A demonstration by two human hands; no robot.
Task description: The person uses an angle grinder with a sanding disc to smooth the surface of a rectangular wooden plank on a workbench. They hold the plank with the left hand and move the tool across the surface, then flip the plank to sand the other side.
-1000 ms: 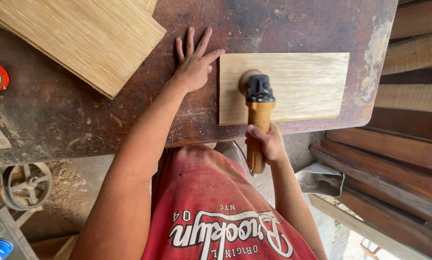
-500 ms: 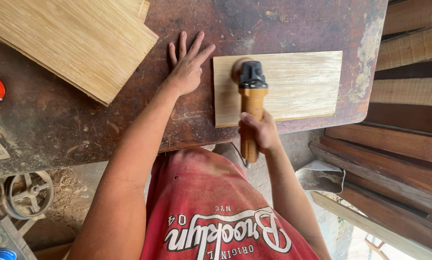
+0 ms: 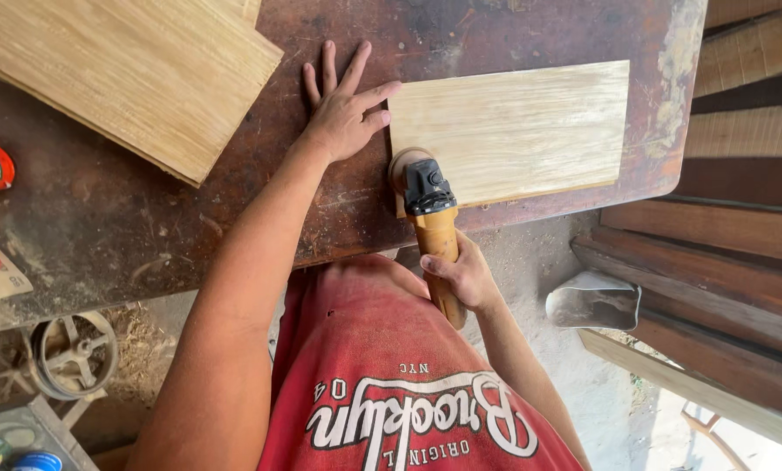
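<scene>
- Workshop setting: a dark brown, scuffed workbench (image 3: 147, 227) fills the upper part of the view, with a dusty concrete floor below it and stacked timber planks (image 3: 740, 218) along the right side.
- Large sheets of pale, fine-grained veneer (image 3: 121, 78) lie overlapped on the bench's far left corner, well apart from the work area.
- One rectangular pale wood panel (image 3: 530, 122) lies flat on the right part of the bench, its long edge near the bench's front edge.
- Person at the bench wears a red printed shirt (image 3: 391, 375); both bare forearms extend toward the panel.
- Handheld sander (image 3: 430, 227), orange body with a black head, rests with its round disc on the panel's near left corner; the handle projects off the bench toward the person.
- Right hand (image 3: 461, 275) is wrapped fully around the sander's orange handle, fingers closed.
- Left hand (image 3: 343, 109) lies flat on the bench, fingers spread wide, holding nothing; the thumb and index finger touch the panel's left edge.
- Metal scoop (image 3: 596, 301) sits on the floor at right.
- Small iron wheel (image 3: 73, 353) lies on the floor at lower left.
</scene>
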